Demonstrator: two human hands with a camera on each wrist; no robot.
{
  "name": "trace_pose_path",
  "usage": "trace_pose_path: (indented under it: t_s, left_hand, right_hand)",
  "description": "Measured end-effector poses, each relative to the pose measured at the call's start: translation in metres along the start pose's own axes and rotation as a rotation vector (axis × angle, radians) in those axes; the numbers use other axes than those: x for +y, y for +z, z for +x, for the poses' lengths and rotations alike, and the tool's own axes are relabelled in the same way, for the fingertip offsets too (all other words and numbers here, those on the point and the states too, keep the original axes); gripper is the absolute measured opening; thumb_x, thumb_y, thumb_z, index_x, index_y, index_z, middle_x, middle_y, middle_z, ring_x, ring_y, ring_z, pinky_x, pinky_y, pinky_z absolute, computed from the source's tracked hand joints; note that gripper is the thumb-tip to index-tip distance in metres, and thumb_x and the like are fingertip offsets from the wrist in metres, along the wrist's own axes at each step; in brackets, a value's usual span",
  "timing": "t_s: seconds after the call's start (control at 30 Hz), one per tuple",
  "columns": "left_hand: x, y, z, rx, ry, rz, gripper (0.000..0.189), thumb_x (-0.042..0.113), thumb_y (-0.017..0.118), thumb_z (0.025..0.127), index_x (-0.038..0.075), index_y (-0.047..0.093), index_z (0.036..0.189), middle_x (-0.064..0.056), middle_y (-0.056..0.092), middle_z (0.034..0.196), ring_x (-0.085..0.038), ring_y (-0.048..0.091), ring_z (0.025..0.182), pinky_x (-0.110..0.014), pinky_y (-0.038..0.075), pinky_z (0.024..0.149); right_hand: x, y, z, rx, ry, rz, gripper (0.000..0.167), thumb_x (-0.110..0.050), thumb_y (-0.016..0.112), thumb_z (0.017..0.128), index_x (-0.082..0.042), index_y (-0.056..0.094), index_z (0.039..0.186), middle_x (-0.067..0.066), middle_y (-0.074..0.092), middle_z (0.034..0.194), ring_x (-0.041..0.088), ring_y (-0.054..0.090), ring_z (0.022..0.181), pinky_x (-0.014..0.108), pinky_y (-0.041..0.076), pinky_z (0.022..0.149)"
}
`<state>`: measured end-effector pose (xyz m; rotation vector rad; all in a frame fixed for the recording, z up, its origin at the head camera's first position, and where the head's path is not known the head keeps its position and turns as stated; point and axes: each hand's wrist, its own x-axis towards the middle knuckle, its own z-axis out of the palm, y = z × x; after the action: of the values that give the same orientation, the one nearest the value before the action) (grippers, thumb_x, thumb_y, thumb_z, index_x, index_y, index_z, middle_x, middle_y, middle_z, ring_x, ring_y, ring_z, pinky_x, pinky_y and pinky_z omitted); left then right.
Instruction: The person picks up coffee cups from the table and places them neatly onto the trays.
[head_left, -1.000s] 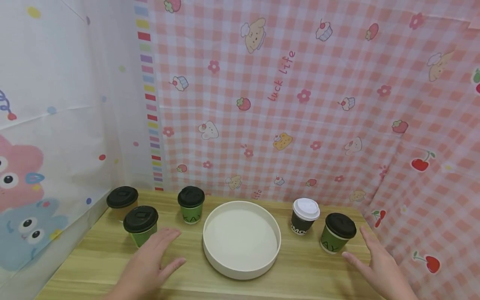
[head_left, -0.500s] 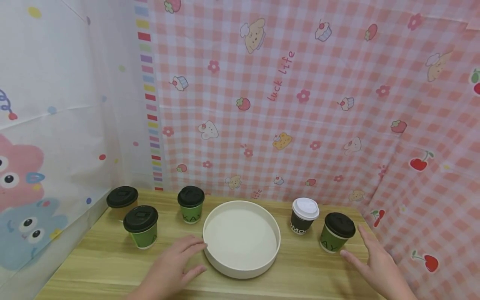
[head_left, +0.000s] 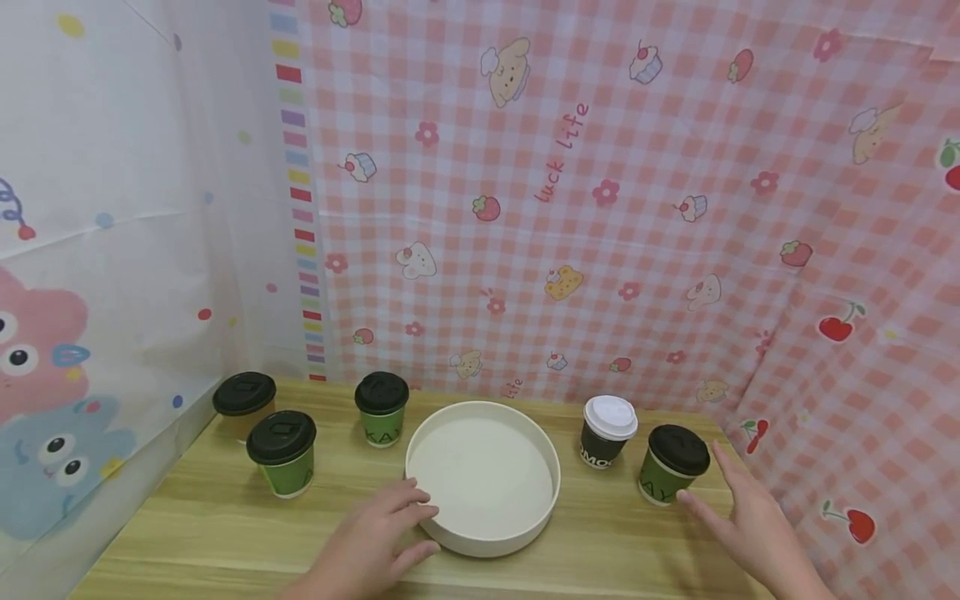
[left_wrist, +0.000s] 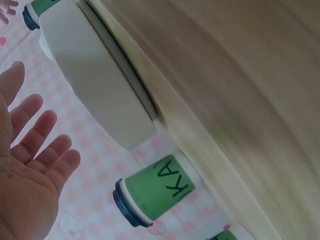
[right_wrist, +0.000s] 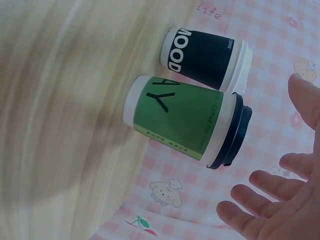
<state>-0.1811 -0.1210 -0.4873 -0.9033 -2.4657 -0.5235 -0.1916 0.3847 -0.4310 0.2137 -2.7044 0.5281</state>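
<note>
A round cream tray (head_left: 483, 467) with a low wall sits at the middle of the table, nothing in it. My left hand (head_left: 375, 533) hovers at its near left rim with relaxed fingers; in the left wrist view the hand (left_wrist: 30, 170) stands apart from the tray's side (left_wrist: 95, 75). At the right, my right hand (head_left: 753, 525) is spread beside a green paper coffee cup (head_left: 667, 471) with a black lid. The right wrist view shows a gap between that cup (right_wrist: 180, 117) and the fingers (right_wrist: 270, 185).
A black coffee cup (head_left: 606, 433) with a white lid stands behind the right green one. Left of the tray are two green cups, one farther back (head_left: 382, 412) and one nearer (head_left: 283, 458), plus a brown cup (head_left: 246, 404). Cloth curtains (head_left: 480, 250) border the wooden table (head_left: 195, 533).
My left hand has moved right, from beside the near left green cup to the tray's rim. The right hand has stayed nearly in place by its cup.
</note>
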Motion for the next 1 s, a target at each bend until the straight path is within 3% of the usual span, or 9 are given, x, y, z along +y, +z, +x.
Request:
trace_pose_path:
  t_s: [0.17, 0.4, 0.57, 0.8, 1.0]
  left_hand:
    - [0.003, 0.005, 0.001, -0.001, 0.022, 0.011, 0.032, 0.039, 0.086, 0.091, 0.020, 0.080, 0.116, 0.004, 0.073, 0.121, -0.027, 0.072, 0.120, -0.048, 0.063, 0.098]
    - [0.004, 0.010, 0.000, -0.057, -0.004, -0.008, 0.031, 0.039, 0.086, 0.091, 0.019, 0.081, 0.115, 0.004, 0.072, 0.120, -0.021, 0.070, 0.116, -0.045, 0.061, 0.099]
    - [0.005, 0.009, 0.000, -0.096, -0.030, -0.014, 0.032, 0.038, 0.086, 0.091, 0.018, 0.081, 0.115, 0.004, 0.071, 0.118, -0.018, 0.069, 0.112, -0.042, 0.062, 0.098]
    - [0.004, 0.012, -0.001, -0.100, -0.005, -0.013, 0.031, 0.038, 0.086, 0.091, 0.016, 0.082, 0.112, 0.007, 0.070, 0.112, -0.013, 0.067, 0.102, -0.035, 0.062, 0.087]
    - [0.005, 0.010, 0.001, -0.154, -0.032, -0.043, 0.034, 0.040, 0.084, 0.092, 0.016, 0.081, 0.116, 0.006, 0.070, 0.114, -0.013, 0.067, 0.104, -0.035, 0.062, 0.087]
  right_hand:
    - [-0.003, 0.001, 0.009, 0.041, -0.029, -0.008, 0.095, -0.038, 0.085, 0.092, 0.010, 0.038, 0.159, 0.044, 0.046, 0.153, 0.067, 0.047, 0.134, 0.081, 0.042, 0.101]
    - [-0.006, 0.000, 0.017, 0.064, -0.035, -0.012, 0.091, -0.038, 0.085, 0.092, 0.012, 0.043, 0.155, 0.042, 0.048, 0.152, 0.066, 0.046, 0.134, 0.081, 0.041, 0.102]
    - [-0.005, 0.000, 0.023, 0.038, -0.008, -0.027, 0.091, -0.042, 0.082, 0.095, 0.010, 0.042, 0.157, 0.043, 0.046, 0.153, 0.068, 0.041, 0.137, 0.083, 0.038, 0.103]
    - [-0.004, -0.002, 0.037, -0.030, 0.022, -0.080, 0.090, -0.051, 0.075, 0.098, 0.005, 0.040, 0.160, 0.047, 0.039, 0.155, 0.070, 0.040, 0.136, 0.085, 0.035, 0.106]
    - [-0.003, -0.004, 0.046, -0.089, 0.062, -0.110, 0.092, -0.056, 0.072, 0.099, 0.001, 0.038, 0.163, 0.044, 0.037, 0.158, 0.071, 0.037, 0.139, 0.086, 0.034, 0.107]
